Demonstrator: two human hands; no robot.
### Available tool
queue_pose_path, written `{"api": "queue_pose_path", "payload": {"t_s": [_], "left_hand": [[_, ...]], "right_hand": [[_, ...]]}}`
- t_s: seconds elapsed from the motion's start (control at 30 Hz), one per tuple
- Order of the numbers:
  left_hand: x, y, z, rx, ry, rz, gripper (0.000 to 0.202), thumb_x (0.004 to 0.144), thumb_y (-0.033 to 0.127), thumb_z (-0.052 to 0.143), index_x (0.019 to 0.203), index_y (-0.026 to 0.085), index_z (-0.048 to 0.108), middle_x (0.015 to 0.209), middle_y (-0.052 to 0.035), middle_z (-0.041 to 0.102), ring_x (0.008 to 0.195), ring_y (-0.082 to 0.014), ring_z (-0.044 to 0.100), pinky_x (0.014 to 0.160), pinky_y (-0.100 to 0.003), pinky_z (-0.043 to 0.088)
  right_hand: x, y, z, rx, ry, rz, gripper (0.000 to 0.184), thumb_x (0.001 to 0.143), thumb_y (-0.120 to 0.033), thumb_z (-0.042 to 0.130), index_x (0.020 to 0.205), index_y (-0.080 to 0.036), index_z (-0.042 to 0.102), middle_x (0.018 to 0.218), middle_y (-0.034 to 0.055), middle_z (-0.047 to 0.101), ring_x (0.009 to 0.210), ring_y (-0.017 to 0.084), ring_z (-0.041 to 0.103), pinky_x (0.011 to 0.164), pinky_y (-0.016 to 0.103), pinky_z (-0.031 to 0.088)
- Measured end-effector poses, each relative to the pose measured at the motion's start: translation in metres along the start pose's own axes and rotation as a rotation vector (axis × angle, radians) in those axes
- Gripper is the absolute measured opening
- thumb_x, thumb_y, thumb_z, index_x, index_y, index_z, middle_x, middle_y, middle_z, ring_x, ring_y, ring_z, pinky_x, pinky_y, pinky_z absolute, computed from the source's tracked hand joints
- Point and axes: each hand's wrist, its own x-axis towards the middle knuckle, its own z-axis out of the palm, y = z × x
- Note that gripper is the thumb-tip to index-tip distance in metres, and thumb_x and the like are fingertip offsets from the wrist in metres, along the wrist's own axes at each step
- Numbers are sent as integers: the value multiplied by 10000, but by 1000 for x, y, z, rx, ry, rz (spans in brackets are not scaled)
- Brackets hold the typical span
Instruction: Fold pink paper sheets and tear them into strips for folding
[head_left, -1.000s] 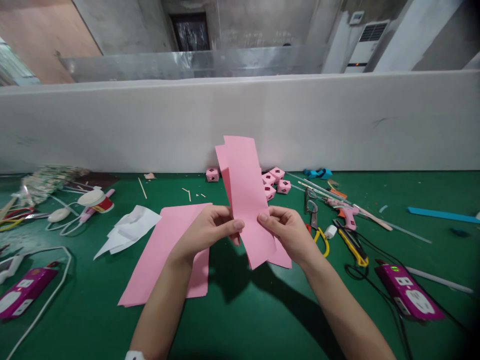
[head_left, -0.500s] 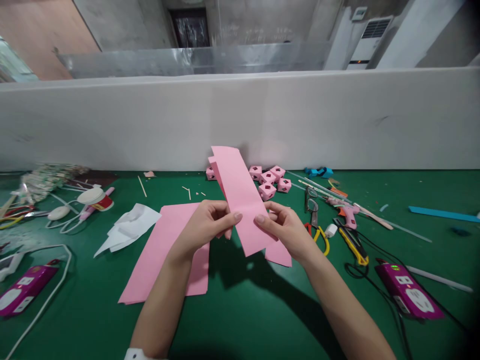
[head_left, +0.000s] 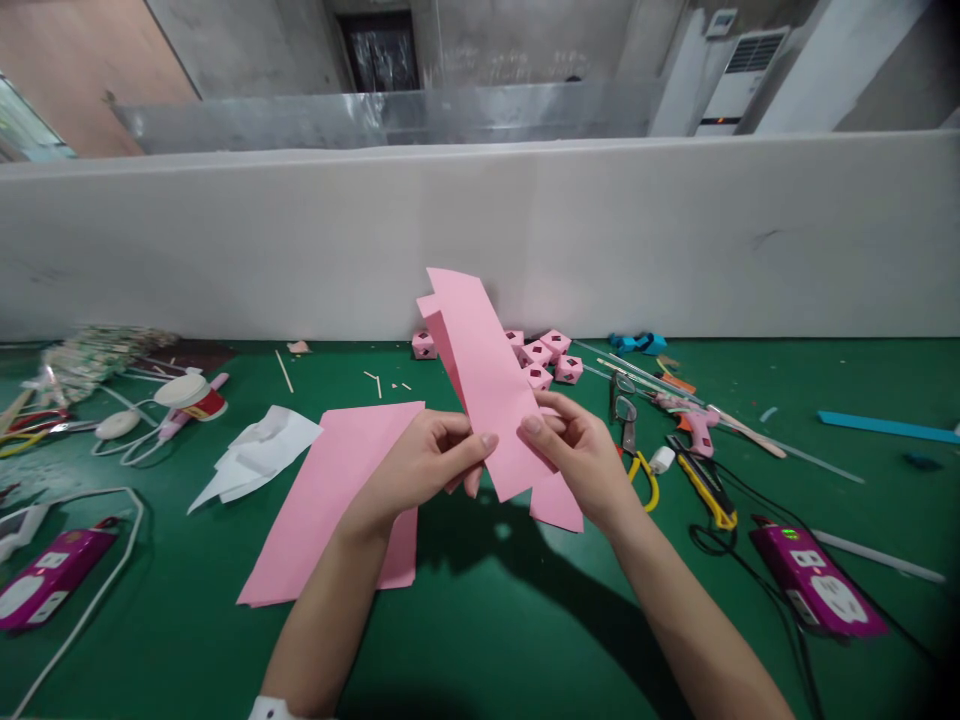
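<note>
Both my hands hold a folded strip of pink paper (head_left: pixel 484 370) above the green table, tilted with its far end up. My left hand (head_left: pixel 439 455) pinches its left edge, thumb on the near face. My right hand (head_left: pixel 574 445) grips the right edge, thumb on top and fingers behind. A second layer of the strip shows along its left side. Below my left forearm lies a stack of pink paper sheets (head_left: pixel 337 470). A smaller pink paper piece (head_left: pixel 556 503) rests on the table beneath my right hand.
Several pink paper cubes (head_left: pixel 568 369) sit near the white partition (head_left: pixel 300 250). To the right are yellow-handled scissors (head_left: pixel 643 480), a utility knife (head_left: pixel 705 485), a pink glue gun (head_left: pixel 699 430) and a purple power strip (head_left: pixel 817 585). Crumpled white paper (head_left: pixel 259 455) and a lidded cup (head_left: pixel 193 396) are left.
The folded strip has risen slightly and turned a little, its near end shifting right. Both hands have moved slightly right with it and still grip it.
</note>
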Motion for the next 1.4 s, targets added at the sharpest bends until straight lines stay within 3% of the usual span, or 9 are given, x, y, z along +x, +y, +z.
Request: {"api": "queue_pose_path", "payload": {"t_s": [0.17,0.37,0.47,0.57,0.67,0.77,0.87,1.1,1.4], "left_hand": [[12,-10,-6,-158,71,-18,433,887,435,652,577,147,557,453,37,550,397,-37,400,417,-171,279],[20,-17,6,-462,-79,-116,422,813,452,717,585,137,554,384,57,468,333,-19,324,376,-163,193],[20,-15,17,-653,-138,-173,544,800,486,711,466,154,439,327,82,332,289,-12,265,356,-163,186],[13,-9,22,-652,-93,-150,490,842,529,658,552,153,542,349,80,378,264,-32,304,319,-169,194],[-1,2,22,-355,222,113,326,919,431,620,722,174,658,503,24,602,439,-84,570,402,-171,383],[-13,12,23,-2,510,430,107,859,251,727,963,230,733,972,-30,755,944,-161,701,816,-255,557],[-15,13,26,137,460,466,283,842,207,742,1117,274,722,1143,-26,736,1086,-191,673,942,-309,548],[-14,10,33,139,458,472,257,833,123,734,1005,312,765,945,41,780,845,-115,725,769,-197,590],[-13,10,35,191,505,520,309,819,86,738,1008,327,774,944,40,781,815,-103,711,734,-187,577]], "right_hand": [[1,-2,-2,-653,103,-858,790,732,-575,784,1396,-276,476,1430,140,525,1314,352,495,1047,560,454],[-4,-5,-1,-875,142,-1228,254,826,-145,719,1050,-256,679,970,28,762,1027,240,678,852,395,549],[-7,-7,-1,-834,135,-1194,243,827,-96,696,1028,-232,682,881,15,770,871,201,710,799,370,537],[-11,-11,-1,-749,258,-1052,273,816,-58,695,1025,-232,677,824,16,750,743,170,687,753,352,528],[-15,-16,1,-657,340,-879,227,832,-63,683,973,-240,688,781,9,727,708,161,658,717,329,519],[-20,-21,6,-551,281,-662,133,857,-119,689,919,-235,705,806,7,729,713,144,657,686,283,523],[-25,-25,10,-452,212,-509,70,857,-176,713,897,-234,721,812,-3,735,714,132,664,677,250,532],[-27,-28,12,-332,193,-393,46,840,-214,744,878,-238,733,808,-24,743,718,116,671,664,205,529],[-23,-27,10,-262,194,-337,43,821,-229,763,857,-234,739,792,-21,744,713,122,674,656,209,536]]}}
